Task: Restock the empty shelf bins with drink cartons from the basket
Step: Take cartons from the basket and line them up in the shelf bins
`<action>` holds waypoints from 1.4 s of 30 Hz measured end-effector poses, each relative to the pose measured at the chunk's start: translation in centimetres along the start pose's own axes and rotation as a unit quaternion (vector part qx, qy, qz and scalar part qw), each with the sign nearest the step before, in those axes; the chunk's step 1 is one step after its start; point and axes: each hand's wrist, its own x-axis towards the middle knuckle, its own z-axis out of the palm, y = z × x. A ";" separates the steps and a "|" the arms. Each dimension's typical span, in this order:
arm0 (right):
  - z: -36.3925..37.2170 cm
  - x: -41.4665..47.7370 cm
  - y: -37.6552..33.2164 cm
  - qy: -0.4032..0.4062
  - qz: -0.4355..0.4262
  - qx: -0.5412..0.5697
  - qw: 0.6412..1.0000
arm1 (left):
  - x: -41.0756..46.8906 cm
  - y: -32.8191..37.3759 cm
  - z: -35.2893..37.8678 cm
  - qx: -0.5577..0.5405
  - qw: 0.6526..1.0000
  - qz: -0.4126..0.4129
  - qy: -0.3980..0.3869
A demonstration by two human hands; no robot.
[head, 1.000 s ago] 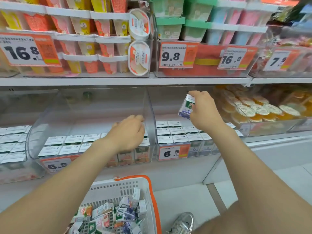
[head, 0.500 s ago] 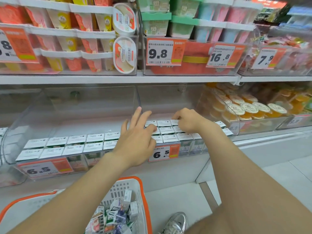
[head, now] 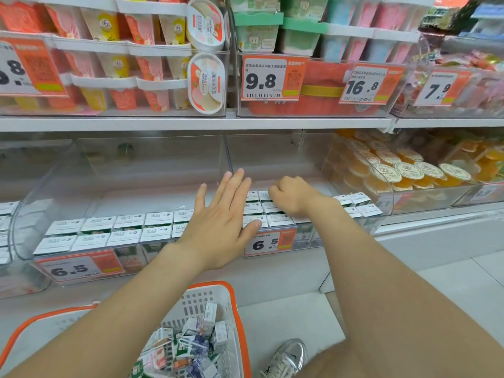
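Two clear shelf bins stand side by side on the middle shelf. The left bin [head: 152, 165] holds two front rows of white-topped drink cartons [head: 109, 230]. The right bin [head: 275, 156] holds several rows of cartons [head: 278, 219]. My left hand [head: 221, 222] is spread flat with straight fingers over the divider between the bins, its thumb touching a front carton of the right bin. My right hand [head: 293, 196] is curled down onto the back row in the right bin; the carton under its fingers is hidden. Below, the white basket [head: 210, 301] with an orange rim holds several loose cartons [head: 188, 347].
A bin of orange jelly cups [head: 403, 173] stands to the right. Dessert cups [head: 114, 64] and price tags fill the upper shelf [head: 191, 122]. Orange 6.5 price tags [head: 79, 266] hang on the bin fronts. My shoe [head: 286, 358] is on the floor beside the basket.
My right hand brought a carton down from mid-air into the right bin's back row. My left hand left the left bin's cartons, moved right and spread its fingers.
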 end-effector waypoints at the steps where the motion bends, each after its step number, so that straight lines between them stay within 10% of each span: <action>1: 0.0 -0.2 -0.3 0.006 -0.008 -0.020 1.000 | 0.0 -0.1 -0.2 -0.002 1.000 0.004 -0.007; 7: -1.8 -3.1 -4.9 0.113 -0.086 -0.088 0.986 | -2.2 -1.4 -1.9 -0.076 0.996 0.039 -0.031; 11: -1.9 -9.4 -9.7 0.191 -0.114 -0.156 0.962 | -5.9 -2.6 -2.3 -0.081 0.989 0.067 0.102; 15: 1.6 -15.2 -13.5 0.083 -0.184 -0.113 0.973 | -10.7 -4.1 -1.7 -0.105 0.978 0.061 0.167; 22: 11.3 -16.6 -14.2 -0.310 -0.234 -0.196 0.900 | -20.6 -8.2 5.8 -0.132 0.989 -0.052 -0.049; 36: 26.5 -8.0 -10.1 -0.284 -0.273 -0.334 0.856 | -27.9 -13.2 23.2 -0.175 0.865 -0.276 -0.380; 42: 31.0 -6.5 -9.6 -0.268 -0.241 -0.362 0.860 | -28.7 -12.8 26.3 -0.161 0.867 -0.276 -0.383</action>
